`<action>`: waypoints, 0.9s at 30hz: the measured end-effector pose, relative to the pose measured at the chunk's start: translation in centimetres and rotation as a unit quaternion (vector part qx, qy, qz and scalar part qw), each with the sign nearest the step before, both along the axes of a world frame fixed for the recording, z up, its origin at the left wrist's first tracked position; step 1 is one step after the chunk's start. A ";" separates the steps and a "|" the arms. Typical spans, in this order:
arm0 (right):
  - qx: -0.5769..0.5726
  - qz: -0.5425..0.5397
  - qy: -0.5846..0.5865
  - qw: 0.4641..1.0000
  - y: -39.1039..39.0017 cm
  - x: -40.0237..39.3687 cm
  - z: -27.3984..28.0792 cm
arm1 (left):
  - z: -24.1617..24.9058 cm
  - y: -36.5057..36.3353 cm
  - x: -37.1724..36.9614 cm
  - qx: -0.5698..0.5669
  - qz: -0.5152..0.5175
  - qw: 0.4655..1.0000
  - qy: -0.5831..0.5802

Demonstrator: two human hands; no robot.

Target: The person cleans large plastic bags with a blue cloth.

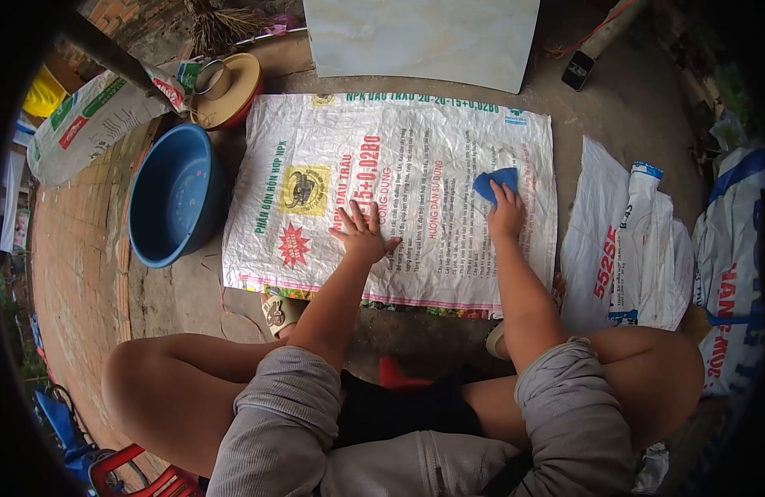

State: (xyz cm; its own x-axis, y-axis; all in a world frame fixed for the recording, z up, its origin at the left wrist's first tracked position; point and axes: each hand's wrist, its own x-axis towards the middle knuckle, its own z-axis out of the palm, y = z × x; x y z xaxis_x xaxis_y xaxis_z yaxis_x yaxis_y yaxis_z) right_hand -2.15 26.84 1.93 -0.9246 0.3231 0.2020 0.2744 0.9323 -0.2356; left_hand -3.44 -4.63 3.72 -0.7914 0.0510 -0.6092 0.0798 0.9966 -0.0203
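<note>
A white printed sack (316, 124) lies flat in front of me, with red and green lettering and a yellow buffalo emblem. My left hand (363, 238) rests palm down on its lower middle, fingers spread and holding nothing. Toward the sack's right side, my right hand (506, 211) has its fingers on a bunched blue cloth (497, 184), pressed against the sack. Part of the cloth is hidden under the fingers. Colourful printed material (432, 311) shows under the sack's near edge.
A blue basin (174, 196) stands left of the sack. Behind it, a metal bowl (213, 80) sits on a round tan lid (243, 79). A pale marbled panel (420, 41) is beyond the sack. More white sacks (598, 224) lie at the right.
</note>
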 end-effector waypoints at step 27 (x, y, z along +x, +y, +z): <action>0.005 0.081 -0.087 0.993 -2.1 -2.0 1.0 | 0.2 0.0 0.0 0.009 0.004 1.000 0.006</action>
